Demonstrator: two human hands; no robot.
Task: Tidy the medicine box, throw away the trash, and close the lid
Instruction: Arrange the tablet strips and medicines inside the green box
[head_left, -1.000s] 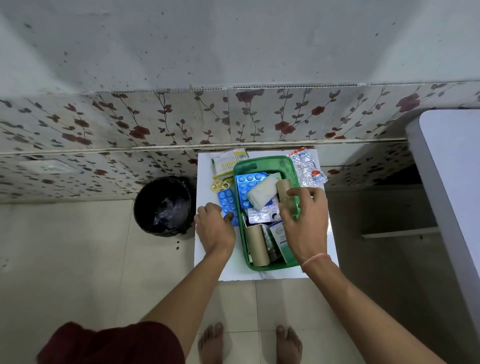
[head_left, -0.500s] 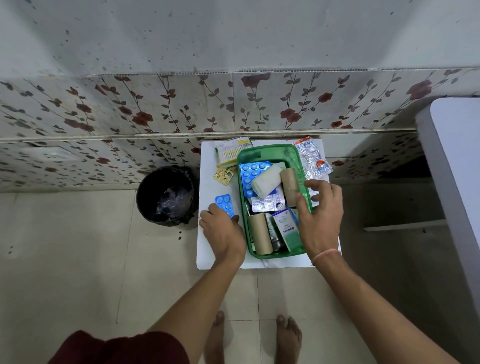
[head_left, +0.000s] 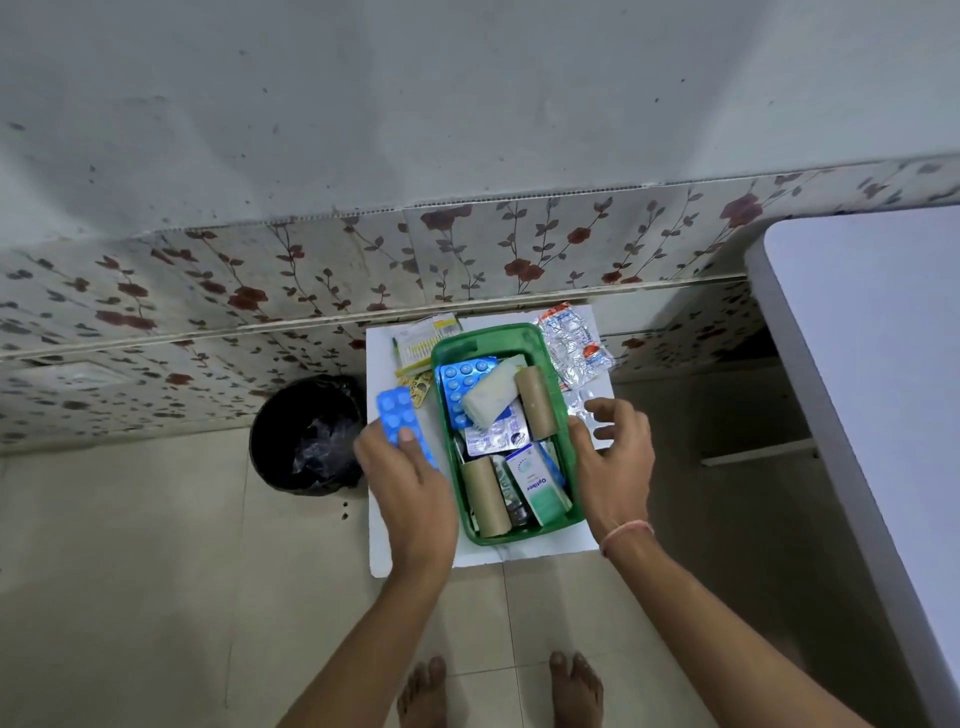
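The left hand (head_left: 402, 470) has lifted the blue foil blister strip (head_left: 399, 422) off the white table (head_left: 382, 519), pinching it, likely to bin or box it; the right hand (head_left: 613, 457), fingers spread and empty, reaches right of the green plastic medicine box (head_left: 563, 452) at table centre

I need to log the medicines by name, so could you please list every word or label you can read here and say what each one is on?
"Optibex": on the white and teal cardboard carton standing in the green plastic medicine box.
Silver foil blister strip in the box: purple print, too blurred to read.
Yellow and white sachet behind the box: too small.
Clear red-printed blister packs: unreadable.
Blue blister strip in the left hand: no text visible.
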